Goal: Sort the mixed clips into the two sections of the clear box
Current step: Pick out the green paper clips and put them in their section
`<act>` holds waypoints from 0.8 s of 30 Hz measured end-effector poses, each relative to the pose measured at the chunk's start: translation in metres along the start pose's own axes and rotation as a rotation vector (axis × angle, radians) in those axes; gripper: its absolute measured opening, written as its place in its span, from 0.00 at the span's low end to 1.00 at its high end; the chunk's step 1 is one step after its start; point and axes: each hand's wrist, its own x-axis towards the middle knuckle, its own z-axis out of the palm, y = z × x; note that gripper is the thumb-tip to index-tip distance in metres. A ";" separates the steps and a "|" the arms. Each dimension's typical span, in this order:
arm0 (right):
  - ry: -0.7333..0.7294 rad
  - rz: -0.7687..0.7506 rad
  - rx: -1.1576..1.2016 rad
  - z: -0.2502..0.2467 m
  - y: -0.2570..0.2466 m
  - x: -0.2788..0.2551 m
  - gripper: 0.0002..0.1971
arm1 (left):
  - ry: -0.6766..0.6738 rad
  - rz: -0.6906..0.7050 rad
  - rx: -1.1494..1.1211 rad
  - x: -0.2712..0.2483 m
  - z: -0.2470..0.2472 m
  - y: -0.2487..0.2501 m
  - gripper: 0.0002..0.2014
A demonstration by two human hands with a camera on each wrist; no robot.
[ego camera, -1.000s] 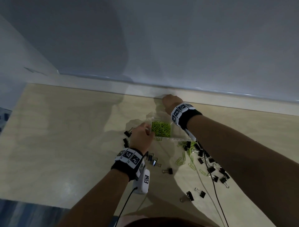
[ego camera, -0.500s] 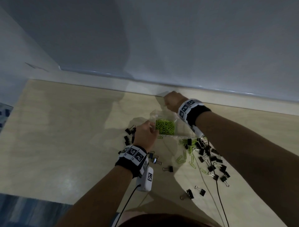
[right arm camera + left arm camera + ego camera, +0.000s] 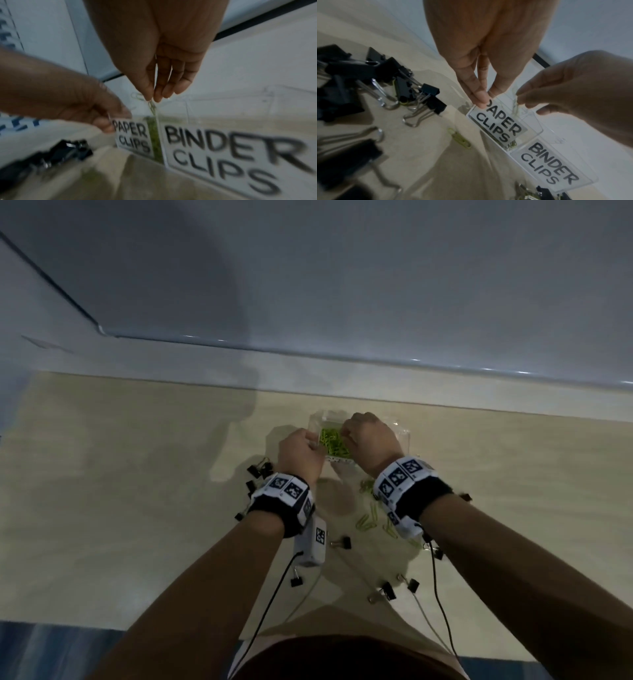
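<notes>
A clear two-section box [image 3: 403, 435] stands on the pale table, labelled PAPER CLIPS [image 3: 500, 125] and BINDER CLIPS [image 3: 228, 155]. Green paper clips [image 3: 334, 444] fill its left section. My left hand [image 3: 301, 451] pinches the box's left front corner with thumb and fingertips [image 3: 480, 98]. My right hand [image 3: 368, 440] hangs over the paper-clip section, pinching a green paper clip [image 3: 152, 106] between thumb and fingers. Loose green paper clips [image 3: 368, 517] and black binder clips [image 3: 387, 590] lie on the table in front of the box.
More black binder clips [image 3: 388, 77] are heaped to the left of the box, by my left wrist. A single green clip [image 3: 459, 138] lies near the box front. A white wall ledge [image 3: 342, 378] runs behind the box. Cables trail from both wrists.
My right hand came back from behind the box's far right side to hover over the paper-clip section with a clip. The left hand stays on the box's left corner.
</notes>
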 end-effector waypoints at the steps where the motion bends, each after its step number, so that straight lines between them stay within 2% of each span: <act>1: 0.012 -0.006 -0.010 0.003 0.002 -0.004 0.08 | 0.011 -0.007 -0.005 0.002 0.001 0.004 0.06; 6: 0.234 -0.028 0.156 -0.008 0.027 -0.042 0.10 | 0.016 -0.009 -0.051 0.011 0.003 0.009 0.06; 9: 0.293 0.075 0.201 -0.012 0.057 -0.080 0.09 | 0.048 0.017 -0.134 0.004 0.004 0.005 0.11; 12: 0.299 0.193 0.186 -0.003 0.084 -0.122 0.08 | 0.090 0.132 -0.019 -0.019 0.005 -0.002 0.14; 14: 0.297 0.249 0.178 0.008 0.091 -0.144 0.07 | 0.019 0.260 0.093 -0.037 0.013 -0.007 0.10; 17: 0.274 0.282 0.187 0.025 0.087 -0.165 0.07 | -0.205 0.487 0.279 -0.055 0.037 -0.011 0.03; 19: 0.269 0.297 0.188 0.029 0.079 -0.170 0.09 | -0.324 0.628 0.389 -0.060 0.052 -0.007 0.11; 22: 0.261 0.171 0.078 0.031 0.068 -0.162 0.17 | -0.415 0.743 0.563 -0.058 0.067 0.001 0.32; 24: 0.167 0.118 -0.017 0.033 0.067 -0.152 0.19 | -0.436 0.772 0.653 -0.054 0.073 0.004 0.36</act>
